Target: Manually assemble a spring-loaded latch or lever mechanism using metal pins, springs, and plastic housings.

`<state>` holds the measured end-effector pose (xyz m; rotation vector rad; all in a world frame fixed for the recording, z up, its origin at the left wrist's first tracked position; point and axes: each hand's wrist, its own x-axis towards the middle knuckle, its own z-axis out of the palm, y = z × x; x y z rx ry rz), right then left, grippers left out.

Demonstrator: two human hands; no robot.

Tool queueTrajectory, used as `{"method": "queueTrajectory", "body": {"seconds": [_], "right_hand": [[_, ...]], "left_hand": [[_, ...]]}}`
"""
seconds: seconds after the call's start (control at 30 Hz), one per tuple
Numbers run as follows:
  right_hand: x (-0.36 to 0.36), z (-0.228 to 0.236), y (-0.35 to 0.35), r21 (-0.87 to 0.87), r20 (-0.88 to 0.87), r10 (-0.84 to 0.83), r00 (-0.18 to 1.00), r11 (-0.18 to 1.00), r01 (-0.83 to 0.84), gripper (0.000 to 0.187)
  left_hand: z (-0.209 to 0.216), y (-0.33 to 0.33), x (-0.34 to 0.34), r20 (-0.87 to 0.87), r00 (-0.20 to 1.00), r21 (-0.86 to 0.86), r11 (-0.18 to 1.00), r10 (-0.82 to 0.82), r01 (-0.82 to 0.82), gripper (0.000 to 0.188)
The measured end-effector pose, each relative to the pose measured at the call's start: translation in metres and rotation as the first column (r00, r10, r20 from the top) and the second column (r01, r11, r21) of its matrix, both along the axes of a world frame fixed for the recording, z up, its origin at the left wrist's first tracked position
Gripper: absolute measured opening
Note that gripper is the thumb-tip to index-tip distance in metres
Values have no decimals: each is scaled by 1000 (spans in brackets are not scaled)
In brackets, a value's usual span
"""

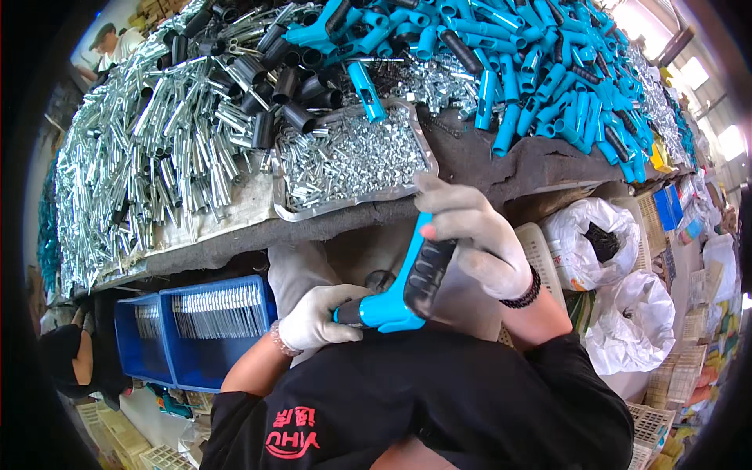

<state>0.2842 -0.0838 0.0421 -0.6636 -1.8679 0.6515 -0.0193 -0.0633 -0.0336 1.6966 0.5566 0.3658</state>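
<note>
A teal plastic pistol-shaped tool body with a black ribbed grip is in front of my chest. My left hand, in a whitish glove, is closed round its short black-ended barrel. At its upper end, my gloved right hand has curled fingers against the teal part, with one bare fingertip showing through the glove. What lies under the right fingers is hidden. Just beyond the hands, at the bench edge, a clear tray holds many small metal parts.
The bench carries heaps of silvery metal rods, black sleeves and teal tool bodies. Blue bins with thin metal rods stand at left. White sacks stand at right. Another person is at far left, and one more beyond the bench.
</note>
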Motion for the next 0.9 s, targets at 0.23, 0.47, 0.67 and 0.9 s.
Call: {"method": "queueTrajectory", "body": {"seconds": [0.23, 0.47, 0.67, 0.9], "right_hand": [[91, -14, 139, 136, 433, -897, 87, 161, 978, 53], [113, -5, 153, 57, 645, -744, 174, 274, 960, 41], [91, -30, 115, 191, 843, -447, 301, 770, 609, 36], [160, -48, 186, 468, 799, -577, 166, 772, 430, 22]], "left_hand": [[-5, -4, -11, 457, 777, -457, 864, 432, -211, 36], [-17, -18, -50, 307, 611, -427, 680, 729, -596, 67], [-37, -49, -63, 263, 601, -695, 580, 755, -424, 57], [-46, -26, -45, 363, 447, -857, 481, 818, -184, 52]]}}
